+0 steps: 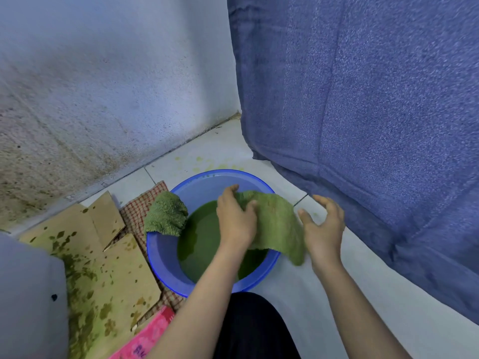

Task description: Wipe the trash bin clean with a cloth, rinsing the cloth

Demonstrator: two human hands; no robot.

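Two hands work above a blue basin (160, 257) that sits on the pale tiled floor (298, 294). The basin holds murky green water (202, 242).

Left hand (236, 216): fingers and thumb curled round the upper left part of a green cloth (274, 224), gripping it. The cloth is held up over the right half of the basin, spread out. Its lower corner hangs just past the right rim. Whether any part touches the water cannot be told.

Right hand (324, 229): fingers spread and loosely bent, palm turned toward the cloth, holding nothing. The thumb lies just beside the cloth's right edge; contact cannot be told.

Second green cloth (166, 216): bunched, draped over the basin's left rim, part inside and part outside.

Under the basin's left side lies a red-and-white checked cloth (140, 206). Left of it is flattened cardboard (103, 255) with green-brown blotches. A pink printed item (153, 335) lies at the bottom edge, beside the cardboard. A grey rounded object (28, 294) with a small dark spot sits at the lower left edge; what it is cannot be told.

Wall (90, 99) behind: stained brown-green toward the floor. Green splashes (199, 159) mark the tiles just behind the basin. Blue fabric (363, 125) fills the right side and reaches the floor. Dark garment (254, 330) at bottom centre, between the forearms
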